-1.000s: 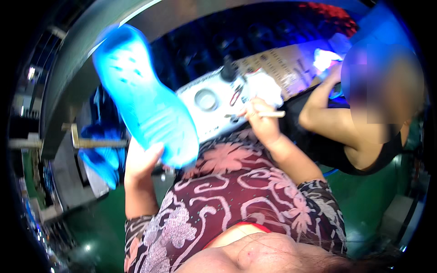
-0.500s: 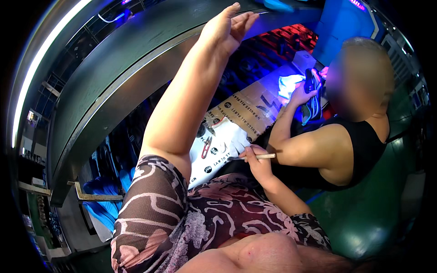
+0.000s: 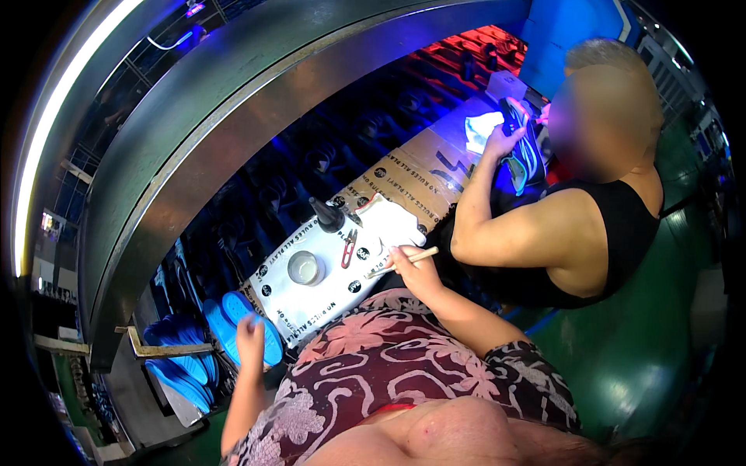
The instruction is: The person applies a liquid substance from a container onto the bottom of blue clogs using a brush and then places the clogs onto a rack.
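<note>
A brush with a pale wooden handle (image 3: 424, 254) is pinched in my right hand (image 3: 418, 273), its tip low over the white printed sheet (image 3: 315, 309). My left hand (image 3: 250, 335) is at the lower left, right by a pair of blue shoe soles (image 3: 268, 342); its fingers are small and blurred, and contact with the soles is unclear. On the sheet stand a round translucent cup (image 3: 306, 269) and a black cone-tipped bottle (image 3: 326, 216). Red-handled thread snips (image 3: 349, 250) lie between the cup and a crumpled white cloth or glove (image 3: 388, 220).
More blue soles (image 3: 183, 353) are stacked at the left beside a metal bracket (image 3: 167, 356). A large curved metal machine edge (image 3: 233, 116) runs along the far side. At the right, a co-worker (image 3: 544, 241) holds a dark blue shoe (image 3: 522, 155) over brown cardboard (image 3: 420, 175).
My left hand has come down from the far machine edge to the blue soles at the lower left, uncovering the cup and black bottle. My right hand, with the brush, has shifted slightly left.
</note>
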The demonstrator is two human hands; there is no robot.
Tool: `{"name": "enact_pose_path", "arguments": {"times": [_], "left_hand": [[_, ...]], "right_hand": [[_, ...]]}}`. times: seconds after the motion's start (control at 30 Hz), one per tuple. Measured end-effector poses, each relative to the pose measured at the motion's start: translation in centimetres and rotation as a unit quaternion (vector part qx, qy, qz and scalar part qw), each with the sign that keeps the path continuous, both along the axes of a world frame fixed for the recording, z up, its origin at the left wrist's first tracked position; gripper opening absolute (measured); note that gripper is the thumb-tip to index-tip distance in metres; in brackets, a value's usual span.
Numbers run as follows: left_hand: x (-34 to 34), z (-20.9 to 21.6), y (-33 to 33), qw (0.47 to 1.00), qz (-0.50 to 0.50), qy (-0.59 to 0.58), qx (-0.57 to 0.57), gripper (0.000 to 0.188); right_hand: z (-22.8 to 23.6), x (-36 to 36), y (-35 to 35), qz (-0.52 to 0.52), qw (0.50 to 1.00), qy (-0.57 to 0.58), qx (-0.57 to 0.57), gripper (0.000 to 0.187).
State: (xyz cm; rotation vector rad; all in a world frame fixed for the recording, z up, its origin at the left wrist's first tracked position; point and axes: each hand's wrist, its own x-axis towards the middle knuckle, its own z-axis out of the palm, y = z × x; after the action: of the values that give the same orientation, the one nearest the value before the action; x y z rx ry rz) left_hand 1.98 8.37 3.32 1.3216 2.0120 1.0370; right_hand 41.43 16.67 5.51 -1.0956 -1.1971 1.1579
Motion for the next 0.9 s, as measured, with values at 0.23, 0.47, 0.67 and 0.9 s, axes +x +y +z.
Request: {"name": "enact_pose_path", "arguments": {"times": [0.23, 0.47, 0.67, 0.9], "left_hand": [[-0.1, -1.4, -9.4, 0.886, 0.232, -0.343, -0.210, 0.035], [-0.3, -7.5, -5.3, 0.736, 0.309, -0.592, -0.113, 0.036], [0.1, -2.9, -8.3, 0.781, 0.123, -0.591, -0.158, 0.022], [-2.0, -3.4, -12.0, 0.783, 0.073, -0.589, -0.187, 0.036]], "right_hand": [[1.6, -4.2, 0.5, 0.106, 0.994, 0.001, -0.008, 0.033], [3.2, -2.6, 2.7, 0.062, 0.991, -0.119, -0.022, 0.032], [4.6, -6.9, 5.4, 0.137, 0.974, -0.176, 0.044, 0.030], [0.5, -13.3, 8.7, 0.181, 0.879, -0.370, 0.242, 0.019]]}}
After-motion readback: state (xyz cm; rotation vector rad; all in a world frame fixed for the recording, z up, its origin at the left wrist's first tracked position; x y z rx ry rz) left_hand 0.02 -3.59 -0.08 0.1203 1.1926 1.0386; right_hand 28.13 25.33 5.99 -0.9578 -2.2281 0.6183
